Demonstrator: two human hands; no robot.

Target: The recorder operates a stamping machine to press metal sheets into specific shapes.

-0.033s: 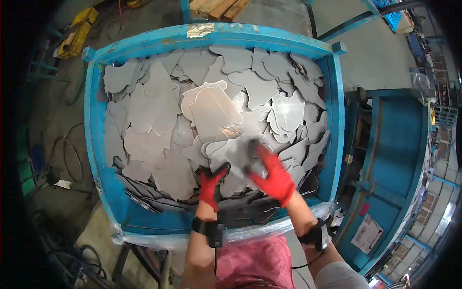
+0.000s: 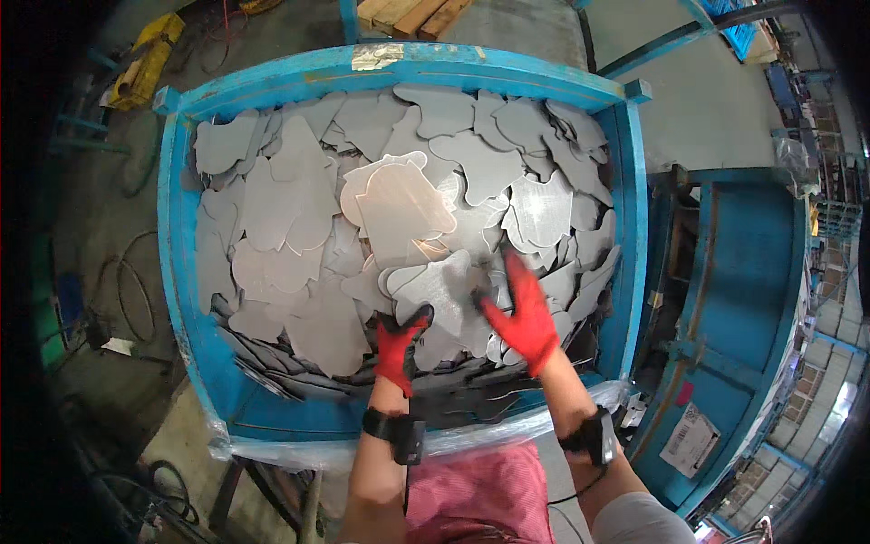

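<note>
A blue metal bin (image 2: 167, 263) in front of me holds a heap of flat grey metal plates with curved, irregular outlines. My left hand (image 2: 397, 355), in a red glove with dark fingertips, is at the near middle of the heap. Its thumb and fingers are spread, the thumb by the lower edge of a shiny plate (image 2: 439, 288); whether it touches is unclear. To the right, my red-gloved right hand (image 2: 523, 325) hovers over or rests on the plates, fingers apart and slightly blurred. No plate shows in its grasp.
Clear plastic film wraps the bin's near rim (image 2: 507, 433). Another blue metal container (image 2: 743, 272) stands at the right with a paper label on it. Wooden boards (image 2: 417, 16) lie beyond the far rim, and a yellow object (image 2: 145, 59) is at the far left.
My right hand has shifted slightly nearer and to the right, its fingers opening away from the shiny plate. My left hand stays nearly in place.
</note>
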